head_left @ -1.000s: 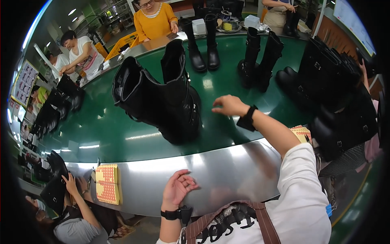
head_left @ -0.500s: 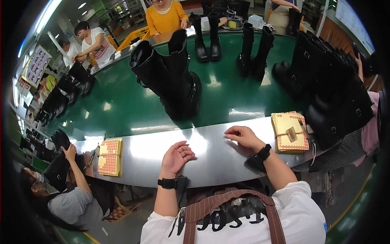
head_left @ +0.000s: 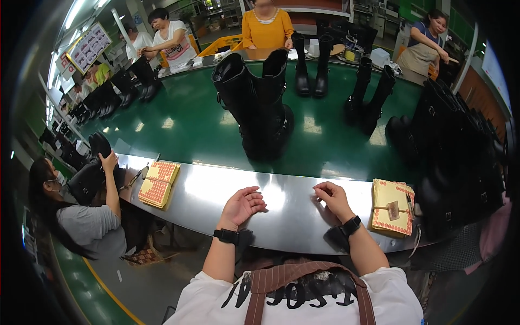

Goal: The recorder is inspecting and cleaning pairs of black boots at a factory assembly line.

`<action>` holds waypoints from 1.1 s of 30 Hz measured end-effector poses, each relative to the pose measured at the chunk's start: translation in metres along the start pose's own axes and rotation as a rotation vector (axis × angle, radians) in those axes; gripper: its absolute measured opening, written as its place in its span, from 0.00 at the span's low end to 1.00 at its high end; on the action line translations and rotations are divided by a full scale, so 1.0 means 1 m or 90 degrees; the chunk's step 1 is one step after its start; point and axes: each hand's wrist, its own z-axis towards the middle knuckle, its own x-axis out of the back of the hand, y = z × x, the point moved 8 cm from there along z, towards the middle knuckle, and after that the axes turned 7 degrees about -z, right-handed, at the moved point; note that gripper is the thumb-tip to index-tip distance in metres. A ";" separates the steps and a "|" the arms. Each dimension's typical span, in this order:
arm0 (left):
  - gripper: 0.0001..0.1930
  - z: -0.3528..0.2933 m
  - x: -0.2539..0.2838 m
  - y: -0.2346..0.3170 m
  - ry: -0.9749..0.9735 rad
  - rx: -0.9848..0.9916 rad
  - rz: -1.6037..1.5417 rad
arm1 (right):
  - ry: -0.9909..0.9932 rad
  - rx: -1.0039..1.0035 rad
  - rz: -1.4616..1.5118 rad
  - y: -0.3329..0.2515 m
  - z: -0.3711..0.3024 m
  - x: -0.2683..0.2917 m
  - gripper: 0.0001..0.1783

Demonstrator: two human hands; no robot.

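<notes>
My left hand [head_left: 244, 206] rests palm up over the metal edge of the table, its fingers loosely curled and apart, with nothing in it. Opposite it, my right hand [head_left: 333, 199] hovers just above the same metal strip [head_left: 287, 227], fingers bent and holding nothing. Each wrist wears a black band. Beyond both hands a pair of tall black boots [head_left: 260, 119] with buckles stands upright on the green surface [head_left: 189, 130]. To the right of my right hand lies a banded stack of yellow cards [head_left: 385, 196] printed in red; a similar stack [head_left: 157, 187] is left of my left hand.
More black boots stand at the far middle [head_left: 313, 70], farther right [head_left: 369, 97] and in a dense group on the right [head_left: 452, 162]. At left, a co-worker [head_left: 89, 227] handles a black boot [head_left: 89, 179]. Other people stand along the far side.
The whole view has swung leftward, so the boots and card stacks appear farther right. My hands have barely moved and remain without anything in them.
</notes>
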 end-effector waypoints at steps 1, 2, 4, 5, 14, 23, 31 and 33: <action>0.18 0.000 0.002 -0.001 0.026 0.007 0.008 | -0.009 0.005 0.007 -0.001 0.000 -0.001 0.09; 0.18 -0.001 0.000 0.000 0.020 0.001 0.006 | -0.011 0.005 0.021 -0.001 -0.001 -0.001 0.09; 0.18 -0.001 -0.002 0.000 0.017 0.004 -0.004 | -0.013 0.005 0.039 -0.002 -0.001 -0.001 0.09; 0.18 -0.002 -0.002 0.000 0.018 0.007 -0.002 | -0.019 0.013 0.030 -0.004 -0.001 -0.001 0.08; 0.20 0.001 -0.003 -0.001 -0.026 0.023 -0.007 | 0.011 0.031 -0.073 -0.002 -0.001 0.003 0.09; 0.20 0.003 -0.002 -0.001 -0.023 0.030 -0.017 | -0.049 0.225 -0.273 -0.138 -0.030 -0.009 0.17; 0.19 0.002 -0.003 -0.003 -0.016 0.048 -0.027 | 0.557 0.243 -0.880 -0.284 0.102 0.170 0.46; 0.19 0.002 -0.005 -0.003 -0.023 0.046 -0.022 | 0.547 0.137 -0.916 -0.286 0.138 0.197 0.49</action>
